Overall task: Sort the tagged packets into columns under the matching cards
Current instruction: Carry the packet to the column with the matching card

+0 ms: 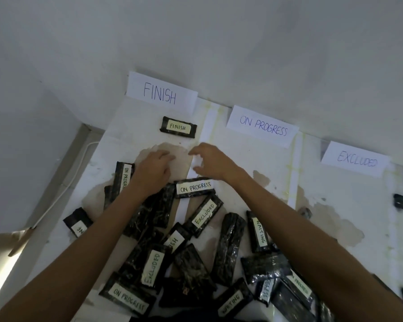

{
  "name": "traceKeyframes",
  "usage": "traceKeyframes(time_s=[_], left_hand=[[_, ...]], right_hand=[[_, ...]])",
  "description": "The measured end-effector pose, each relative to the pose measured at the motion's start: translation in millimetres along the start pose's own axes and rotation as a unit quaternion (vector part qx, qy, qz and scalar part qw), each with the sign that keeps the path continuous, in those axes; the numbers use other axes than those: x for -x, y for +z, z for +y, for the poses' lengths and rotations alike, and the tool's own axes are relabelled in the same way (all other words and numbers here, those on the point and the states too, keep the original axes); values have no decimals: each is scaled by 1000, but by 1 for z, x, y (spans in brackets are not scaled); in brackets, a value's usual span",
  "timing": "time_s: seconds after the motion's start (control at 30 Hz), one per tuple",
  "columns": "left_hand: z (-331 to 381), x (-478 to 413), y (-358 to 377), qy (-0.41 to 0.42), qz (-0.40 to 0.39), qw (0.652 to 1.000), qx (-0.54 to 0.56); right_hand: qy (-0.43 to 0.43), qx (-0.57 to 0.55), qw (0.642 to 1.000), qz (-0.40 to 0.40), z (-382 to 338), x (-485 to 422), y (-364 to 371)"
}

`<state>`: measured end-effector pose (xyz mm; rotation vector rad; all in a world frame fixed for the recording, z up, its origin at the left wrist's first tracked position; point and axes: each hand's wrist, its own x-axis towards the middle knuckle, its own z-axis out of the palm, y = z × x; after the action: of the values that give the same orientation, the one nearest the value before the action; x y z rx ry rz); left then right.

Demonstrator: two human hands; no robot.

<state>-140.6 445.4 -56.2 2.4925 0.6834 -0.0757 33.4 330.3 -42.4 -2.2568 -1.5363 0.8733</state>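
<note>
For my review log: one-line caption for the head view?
Left hand and right hand, empty, beyond the packet pile; one FINISH packet lies under the FINISH card.

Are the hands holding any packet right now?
No. The left hand and the right hand hold nothing; both are empty, near the FINISH packet.

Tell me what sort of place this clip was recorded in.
Probably a makeshift work spot in a plain room, not a proper workshop: a white tabletop with peeling, stained patches stands against a bare white wall, and hand-lettered paper cards such as the FINISH card mark sorting columns.
</note>
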Motion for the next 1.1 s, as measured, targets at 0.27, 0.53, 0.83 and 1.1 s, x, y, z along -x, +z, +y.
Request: traceKeyframes(time_s=[0.27, 0.53, 0.83, 1.1], left_hand=[[21, 41, 26, -30, -49, 998, -8], [57, 17, 23, -21, -31, 998, 48], [136, -64, 57, 64, -78, 993, 56], [168, -113, 87, 71, -108, 991, 16]], right_hand=[[-39, 167, 985, -20, -1, 56, 42], [26, 138, 988, 58, 24, 71, 12], [162, 143, 971, 100, 133, 105, -58], [180, 97, 975, 89, 188, 96, -68]])
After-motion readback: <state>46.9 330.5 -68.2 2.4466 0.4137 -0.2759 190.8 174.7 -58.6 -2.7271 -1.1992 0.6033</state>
